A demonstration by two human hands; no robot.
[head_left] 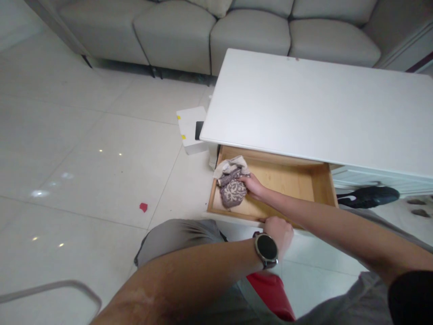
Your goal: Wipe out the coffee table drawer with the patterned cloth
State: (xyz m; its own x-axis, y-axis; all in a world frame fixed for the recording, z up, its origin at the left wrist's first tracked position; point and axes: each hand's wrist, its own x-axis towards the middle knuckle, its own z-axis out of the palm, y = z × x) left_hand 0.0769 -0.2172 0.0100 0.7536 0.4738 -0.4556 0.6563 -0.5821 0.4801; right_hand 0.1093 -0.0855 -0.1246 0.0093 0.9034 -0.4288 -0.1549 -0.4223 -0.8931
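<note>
A bundled cloth (234,192), purple-brown with a pale scroll pattern, lies in the left end of the pulled-out wooden drawer (287,180). Pale, crumpled fabric (233,166) sits against its far side; whether the two are one piece I cannot tell. My right hand (253,186) reaches over the drawer front and has its fingers closed on the bundle's right side. Lower down, my left hand (279,230), with a watch on its wrist, is curled over the top edge of the drawer front. Its fingertips are partly hidden.
Above the drawer spreads the white tabletop (304,108). A white box (191,126) with a dark item on it stands beyond the left corner. Farther back is a grey sofa (176,36). A black shoe (372,196) lies right of the drawer, and a red scrap (143,207) on the floor.
</note>
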